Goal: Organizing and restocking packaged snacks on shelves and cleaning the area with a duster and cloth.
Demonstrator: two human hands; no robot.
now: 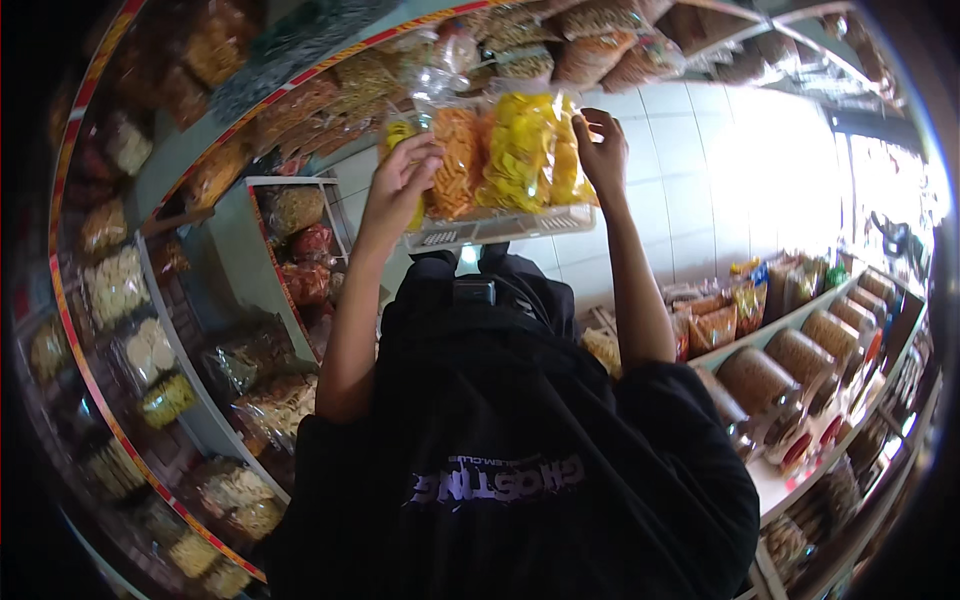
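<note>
Before me, a pale perforated plastic basket (510,228) holds clear bags of snacks. A bag of orange snack sticks (454,165) stands toward its left, beside a large bag of yellow chips (517,154). My left hand (405,180) is at the left side of the orange bag, fingers curved; whether it grips the plastic cannot be made out. Another yellow snack bag (399,133) is partly hidden behind that hand. At the basket's right end, my right hand (606,150) pinches the upper edge of a yellow-orange snack bag (568,176).
Shelves with red-yellow edging (75,300) and bagged snacks curve around my left. More filled bags (600,45) sit on a shelf beyond the basket. To my right, large clear jars (757,379) line a white shelf. Pale floor tiles (660,165) lie beyond the right arm.
</note>
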